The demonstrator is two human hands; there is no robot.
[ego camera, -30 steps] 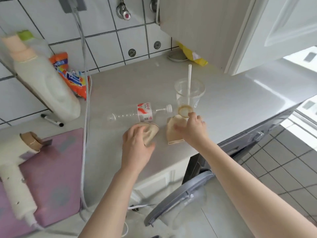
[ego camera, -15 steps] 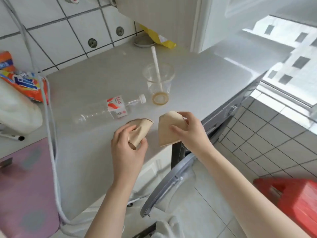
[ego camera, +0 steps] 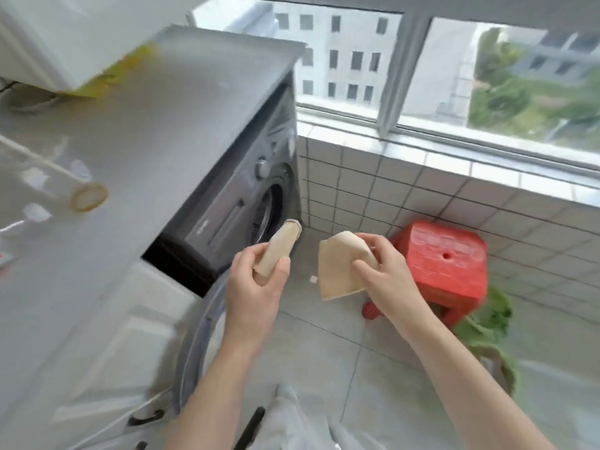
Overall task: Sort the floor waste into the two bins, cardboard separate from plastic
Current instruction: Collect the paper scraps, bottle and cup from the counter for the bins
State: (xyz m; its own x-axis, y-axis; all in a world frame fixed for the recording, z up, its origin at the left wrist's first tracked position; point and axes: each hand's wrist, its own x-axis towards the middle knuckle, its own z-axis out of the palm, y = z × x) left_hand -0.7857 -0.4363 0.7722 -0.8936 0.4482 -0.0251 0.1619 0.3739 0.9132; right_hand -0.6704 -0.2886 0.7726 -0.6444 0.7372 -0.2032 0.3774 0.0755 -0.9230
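Observation:
My left hand point(ego camera: 256, 280) grips a flattened tan cardboard piece point(ego camera: 281, 246) that points up and away from me. Just to its right, my right hand point(ego camera: 384, 271) pinches a second, wider tan cardboard piece point(ego camera: 336, 267) by its upper right corner. Both pieces hang in the air over the tiled floor, in front of the washing machine. A clear plastic cup point(ego camera: 61, 186) with a white straw stands blurred on the grey countertop point(ego camera: 156, 131) at the left.
A grey washing machine point(ego camera: 246, 186) stands under the counter with its round door point(ego camera: 198, 339) swung open toward me. A red plastic stool point(ego camera: 444, 261) sits by the tiled wall at right, with something green point(ego camera: 487, 323) on the floor beside it. A window runs above.
Both hands have lifted the two cardboard pieces off the countertop and carried them right, over the floor. The view has swung right toward the window and the red stool.

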